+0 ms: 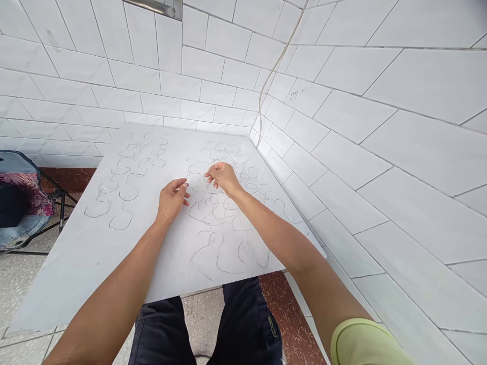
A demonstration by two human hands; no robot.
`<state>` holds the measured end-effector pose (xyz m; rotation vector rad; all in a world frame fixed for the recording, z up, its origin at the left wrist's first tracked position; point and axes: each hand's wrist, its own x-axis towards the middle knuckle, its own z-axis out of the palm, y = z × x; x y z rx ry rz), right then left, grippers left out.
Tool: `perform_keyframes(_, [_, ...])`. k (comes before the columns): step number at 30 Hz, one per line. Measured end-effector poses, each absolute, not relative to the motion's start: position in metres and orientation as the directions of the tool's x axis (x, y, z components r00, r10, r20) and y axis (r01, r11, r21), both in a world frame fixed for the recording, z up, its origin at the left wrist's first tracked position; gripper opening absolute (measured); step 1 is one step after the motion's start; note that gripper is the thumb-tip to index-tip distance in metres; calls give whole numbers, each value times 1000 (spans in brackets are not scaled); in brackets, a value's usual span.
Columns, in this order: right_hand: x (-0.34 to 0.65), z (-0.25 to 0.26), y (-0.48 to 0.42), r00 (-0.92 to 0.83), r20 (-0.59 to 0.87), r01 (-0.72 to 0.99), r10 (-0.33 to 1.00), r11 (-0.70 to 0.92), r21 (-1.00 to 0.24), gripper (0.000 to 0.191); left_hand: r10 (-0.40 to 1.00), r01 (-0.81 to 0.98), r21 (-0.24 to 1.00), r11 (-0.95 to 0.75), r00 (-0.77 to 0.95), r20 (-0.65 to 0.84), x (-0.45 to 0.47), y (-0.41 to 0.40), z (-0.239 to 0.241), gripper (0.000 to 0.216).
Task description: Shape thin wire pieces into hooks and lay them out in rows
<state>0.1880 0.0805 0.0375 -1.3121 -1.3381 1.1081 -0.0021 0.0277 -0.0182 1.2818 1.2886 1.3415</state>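
Both hands hover over the middle of a white tabletop [167,263] strewn with thin, curved wire pieces. Between my left hand [173,199] and my right hand [223,177] runs a thin wire [197,174], bent in a shallow arc. My left thumb and fingertips pinch its left end; my right fingertips close on its other end. Below my right hand lies a dense spread of tangled wire pieces [213,221]. Separate curved wire pieces [120,226] lie in a loose group to the left of my left hand.
White tiled walls [380,152] meet at the table's back right corner, where a cable [271,71] hangs down. A folding chair [47,213] with a dark item on it stands at the left. My legs [247,324] are under the table's front edge.
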Motion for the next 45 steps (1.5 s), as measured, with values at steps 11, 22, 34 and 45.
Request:
perform_keyframes(11, [224, 9, 56, 9, 5, -178, 1000, 6, -984, 17, 993, 178, 981, -73, -83, 89, 1, 23, -14, 46])
perform_keyframes(22, [226, -9, 39, -82, 91, -213, 992, 72, -974, 18, 987, 42, 989, -140, 84, 136, 9, 13, 1, 36])
perform_keyframes(34, [239, -10, 26, -319, 79, 72, 944, 108, -992, 27, 990, 82, 988, -127, 78, 121, 0, 8, 7, 29])
perform_keyframes(45, [218, -14, 13, -198, 34, 37, 980, 42, -998, 24, 968, -213, 977, 1, 247, 53, 2, 9, 18, 51])
